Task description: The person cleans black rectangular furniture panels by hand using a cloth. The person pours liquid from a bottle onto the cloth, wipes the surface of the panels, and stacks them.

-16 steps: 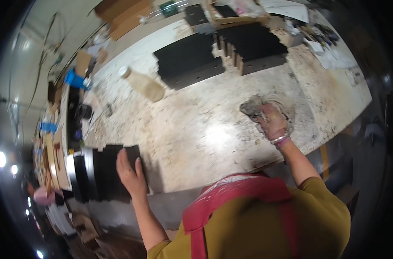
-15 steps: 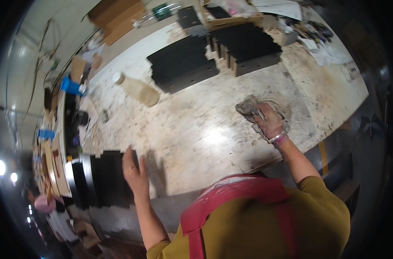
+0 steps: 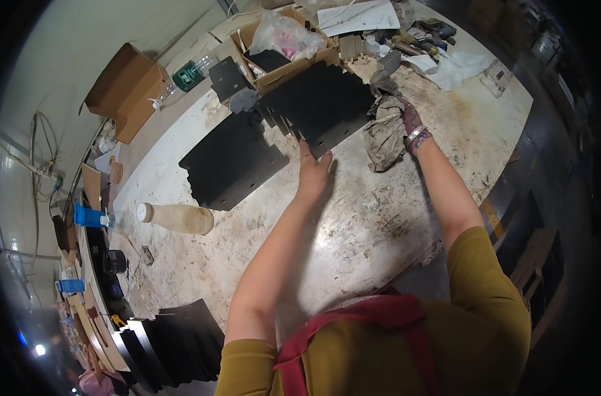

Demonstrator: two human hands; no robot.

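My right hand [image 3: 412,119] grips a crumpled grey, stained rag [image 3: 385,135], which hangs down beside the right end of a stack of black panels [image 3: 320,102]. A band circles that wrist. My left hand [image 3: 313,170] has its thumb and fingers apart, with the fingertips at the near left corner of the same stack; whether they touch it I cannot tell. To the left lies a second stack of black panels [image 3: 231,162], with small holes along its near edge. Some of my right fingers are hidden by the rag.
A cloudy bottle [image 3: 178,218] lies on the stained white table [image 3: 353,224]. More black panels [image 3: 181,340] stand at the near left. Behind the stacks are a cardboard box [image 3: 284,76] with plastic bags, an open brown carton [image 3: 122,92] and a green-labelled bottle [image 3: 189,74]. Tools [image 3: 419,43] lie far right.
My right hand has carried the rag from the tabletop to the right stack's end. My left hand has left the near-left panels and reached forward to that stack. The view has shifted.
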